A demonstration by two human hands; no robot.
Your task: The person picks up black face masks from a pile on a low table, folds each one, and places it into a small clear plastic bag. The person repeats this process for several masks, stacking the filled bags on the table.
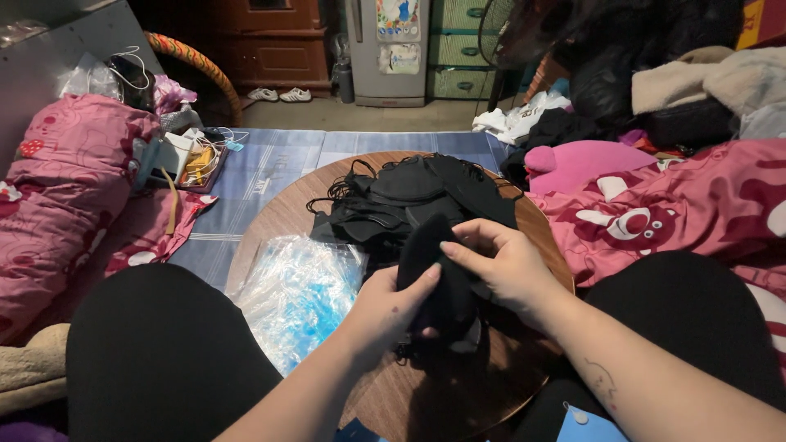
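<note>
Head view: a round wooden bench point(270, 217) stood on a blue mat, pink bedding either side. A heap of black face masks point(413, 196) lay at its far edge, clear plastic bags point(299, 286) at left. Left hand point(385, 307) and right hand point(508, 266) had fingers closed on one black mask point(434, 274), held above the bench centre.

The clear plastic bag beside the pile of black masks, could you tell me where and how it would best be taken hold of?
The clear plastic bag lies flat and crumpled on the round wooden table, left of the black masks. Probably best pinched at its near left edge, coming from the left with the left hand: that edge is free, while the right edge abuts the pile.
</note>
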